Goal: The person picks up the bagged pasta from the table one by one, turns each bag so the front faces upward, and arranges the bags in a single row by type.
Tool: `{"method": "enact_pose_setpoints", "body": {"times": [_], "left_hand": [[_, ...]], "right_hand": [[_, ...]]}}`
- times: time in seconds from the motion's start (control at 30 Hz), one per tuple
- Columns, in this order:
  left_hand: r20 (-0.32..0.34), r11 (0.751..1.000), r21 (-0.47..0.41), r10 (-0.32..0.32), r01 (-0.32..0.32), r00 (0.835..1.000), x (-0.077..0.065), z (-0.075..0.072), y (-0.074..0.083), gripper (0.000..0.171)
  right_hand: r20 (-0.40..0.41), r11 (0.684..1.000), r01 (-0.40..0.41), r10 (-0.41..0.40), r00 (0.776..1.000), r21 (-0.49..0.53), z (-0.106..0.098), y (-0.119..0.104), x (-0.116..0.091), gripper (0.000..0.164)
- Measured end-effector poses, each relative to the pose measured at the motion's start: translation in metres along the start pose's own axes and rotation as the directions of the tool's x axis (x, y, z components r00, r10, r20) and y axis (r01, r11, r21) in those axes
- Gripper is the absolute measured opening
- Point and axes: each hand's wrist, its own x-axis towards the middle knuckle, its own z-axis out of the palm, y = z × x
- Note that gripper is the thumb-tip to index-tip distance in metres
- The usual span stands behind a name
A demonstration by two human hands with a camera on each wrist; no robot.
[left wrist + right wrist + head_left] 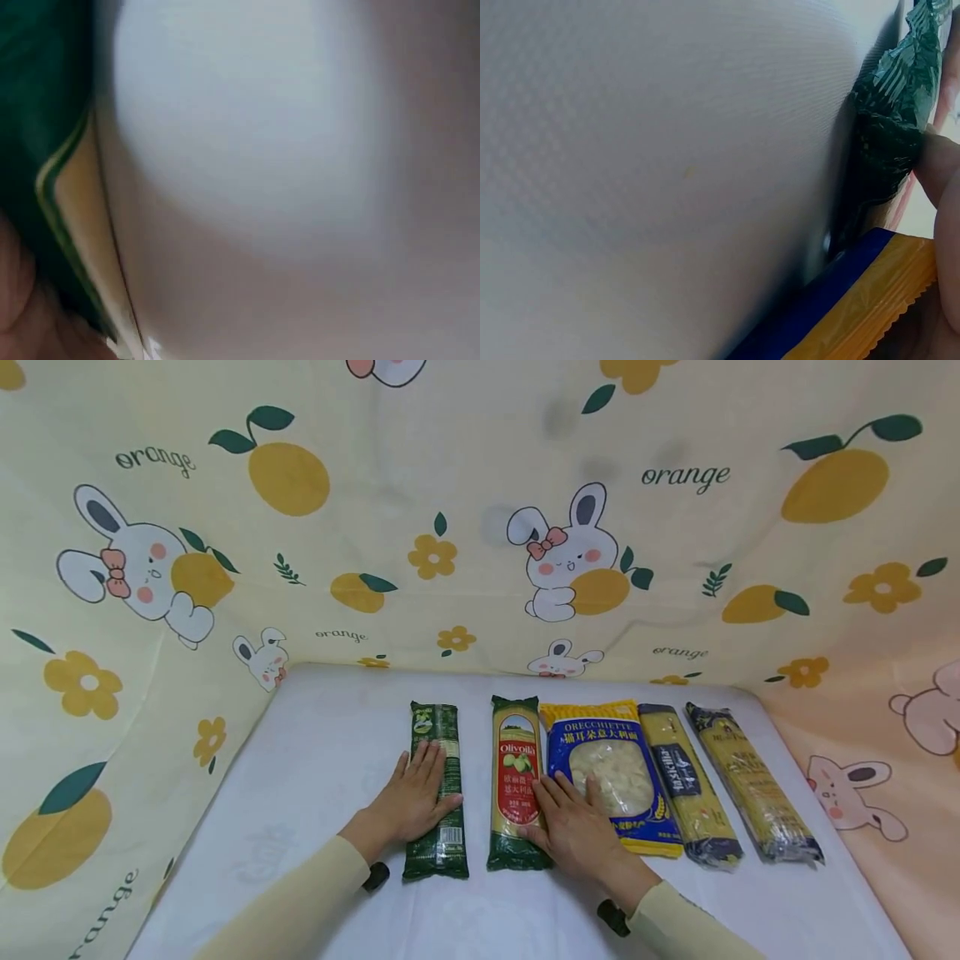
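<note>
My left hand (408, 799) rests on a long dark green pasta packet (447, 722), fingers extended over its middle and thumb across its right edge. In the left wrist view the green wrapper (37, 82) shows at the left edge. My right hand (581, 828) lies over the seam between a red-labelled Olivoilà pasta packet (517, 793) and the blue and yellow orecchiette bag (611, 764). Its thumb touches the Olivoilà packet's lower part, and other fingers extend onto the bag. The right wrist view shows the crimped green end (904, 90) beside the thumb (936, 166).
Right of the orecchiette bag lie a spaghetti packet with a dark label (678, 768) and another long pasta packet (753, 781), slanted. All lie on a white-covered table (322, 735). A printed cloth (450, 468) rises behind and at both sides.
</note>
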Motion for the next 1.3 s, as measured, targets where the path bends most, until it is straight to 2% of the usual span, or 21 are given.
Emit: {"method": "enact_pose_setpoints", "body": {"times": [0.17,0.27,0.4,0.5,0.63,0.73,0.83,1.0,1.2,1.3], "left_hand": [[0.006,1.0,-0.01,0.021,-0.021,1.0,-0.009,-0.005,-0.007,0.088],[-0.009,0.999,0.028,0.027,-0.026,1.0,-0.009,-0.007,-0.009,0.084],[-0.088,0.994,0.107,0.029,-0.019,0.996,-0.002,-0.017,-0.011,0.066],[-0.153,0.988,0.154,0.03,-0.007,0.988,0.01,-0.028,-0.013,0.047],[-0.223,0.983,0.182,0.018,0.023,0.975,0.035,-0.042,-0.018,0.031],[-0.273,0.98,0.191,0.005,0.049,0.962,0.054,-0.05,-0.022,0.027],[-0.304,0.978,0.195,-0.005,0.067,0.953,0.07,-0.054,-0.025,0.027],[-0.284,0.978,0.188,-0.032,0.088,0.958,0.09,-0.055,-0.027,0.029],[-0.255,0.971,0.219,-0.033,0.091,0.966,0.101,-0.053,-0.024,0.034],[-0.235,0.965,0.246,-0.031,0.091,0.971,0.107,-0.05,-0.022,0.036]], "right_hand": [[0.005,1.0,-0.004,0.004,1.0,0.0,-0.002,-0.001,0.001,0.08],[0.0,0.999,-0.037,0.037,0.999,0.012,-0.007,-0.009,-0.001,0.073],[-0.086,0.998,-0.054,0.051,0.995,-0.031,-0.017,-0.03,-0.004,0.052],[-0.194,0.995,-0.028,0.01,0.981,-0.091,-0.018,-0.048,-0.002,0.036],[-0.288,0.994,0.022,-0.053,0.956,-0.109,-0.01,-0.07,0.004,0.035],[-0.306,0.993,0.065,-0.094,0.947,-0.103,0.0,-0.084,0.008,0.035],[-0.28,0.989,0.098,-0.126,0.952,-0.109,0.008,-0.097,0.008,0.037],[-0.216,0.986,0.099,-0.126,0.968,-0.131,0.015,-0.11,0.004,0.045],[-0.257,0.984,0.085,-0.124,0.958,-0.157,0.021,-0.116,0.002,0.043],[-0.249,0.982,0.094,-0.134,0.959,-0.166,0.024,-0.116,0.003,0.042]]}}
